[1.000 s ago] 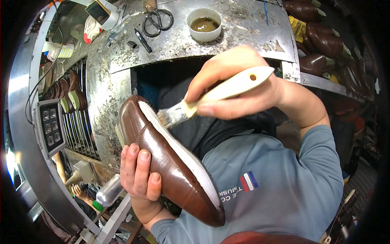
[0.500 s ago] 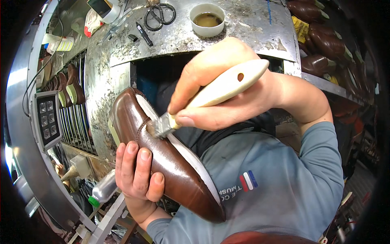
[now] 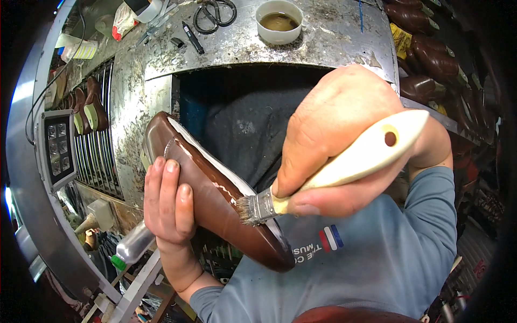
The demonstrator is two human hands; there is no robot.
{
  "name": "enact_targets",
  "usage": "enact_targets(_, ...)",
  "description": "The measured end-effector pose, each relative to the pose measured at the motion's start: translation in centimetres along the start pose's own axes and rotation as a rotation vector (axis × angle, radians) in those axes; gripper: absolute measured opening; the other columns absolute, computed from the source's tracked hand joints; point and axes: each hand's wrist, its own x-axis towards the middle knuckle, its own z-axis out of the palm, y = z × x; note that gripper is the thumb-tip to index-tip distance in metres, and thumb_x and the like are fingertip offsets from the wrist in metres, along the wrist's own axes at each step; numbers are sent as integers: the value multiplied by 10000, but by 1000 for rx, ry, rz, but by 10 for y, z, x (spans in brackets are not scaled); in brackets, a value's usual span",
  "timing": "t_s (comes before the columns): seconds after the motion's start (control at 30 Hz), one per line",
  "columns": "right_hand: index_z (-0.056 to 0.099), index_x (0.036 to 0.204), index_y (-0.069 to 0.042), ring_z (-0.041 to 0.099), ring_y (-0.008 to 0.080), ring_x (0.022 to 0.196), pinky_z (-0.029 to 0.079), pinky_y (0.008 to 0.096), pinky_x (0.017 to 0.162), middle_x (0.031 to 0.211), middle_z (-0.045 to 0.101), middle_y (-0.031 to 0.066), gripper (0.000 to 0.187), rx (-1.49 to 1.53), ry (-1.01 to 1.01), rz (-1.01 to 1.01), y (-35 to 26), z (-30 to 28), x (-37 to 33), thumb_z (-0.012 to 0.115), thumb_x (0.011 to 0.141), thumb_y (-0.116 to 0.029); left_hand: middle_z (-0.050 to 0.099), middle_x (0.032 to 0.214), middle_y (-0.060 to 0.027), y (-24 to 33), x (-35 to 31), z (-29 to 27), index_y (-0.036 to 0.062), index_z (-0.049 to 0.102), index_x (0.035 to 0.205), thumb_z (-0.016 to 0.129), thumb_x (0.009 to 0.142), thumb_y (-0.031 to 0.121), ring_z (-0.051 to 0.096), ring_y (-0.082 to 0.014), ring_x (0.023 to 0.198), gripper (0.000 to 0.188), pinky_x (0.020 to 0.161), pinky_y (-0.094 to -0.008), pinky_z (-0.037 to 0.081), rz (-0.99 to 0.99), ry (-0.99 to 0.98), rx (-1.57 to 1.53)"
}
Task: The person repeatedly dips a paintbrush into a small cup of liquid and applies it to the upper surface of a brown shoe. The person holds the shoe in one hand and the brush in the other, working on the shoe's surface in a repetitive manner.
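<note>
A brown leather shoe upper [image 3: 218,212] lies slanted across my lap, with a white strip running along its right-hand edge. My left hand [image 3: 167,200] grips it from the left, fingers curled over the leather. In my right hand [image 3: 344,124] is a flat paintbrush [image 3: 358,161] with a cream wooden handle and a metal collar. Its bristles touch the lower part of the upper, beside the white edge. A pale, uneven streak shows on the leather just above the bristles.
On the worn metal bench [image 3: 226,54] stand a white bowl of brownish liquid [image 3: 279,22], black-handled scissors [image 3: 214,16] and a black marker pen [image 3: 193,37]. More brown shoes [image 3: 431,54] are piled at right; others sit on a rack [image 3: 94,105] at left. A lamp [image 3: 58,151] and a clear bottle [image 3: 133,245] are nearby.
My right hand has carried the brush right and down along the upper, from near the seam towards its lower end. The shoe upper and my left hand have shifted slightly up and left.
</note>
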Motion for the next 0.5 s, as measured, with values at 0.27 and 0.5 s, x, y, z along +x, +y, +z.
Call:
enact_targets(0.27, 749, 809, 18, 699, 211, 570, 585, 289, 515, 691, 708, 104, 170, -36, 53, -45, -12, 0, -1, 835, 750, -117, 636, 1252, -258, -3, -1, 12, 8, 447, 1354, 689, 910, 66, 656, -433, 1124, 509, 963, -502, 564, -137, 29, -9)
enact_targets(0.5, 754, 834, 20, 691, 201, 570, 577, 279, 508, 709, 708, 116, 180, -46, 35, -27, -20, -9, 2, 833, 755, -121, 646, 1227, -263, -4, -6, 26, -41, 475, 1340, 745, 863, 149, 674, -430, 1077, 580, 914, -453, 584, -258, 85, -66)
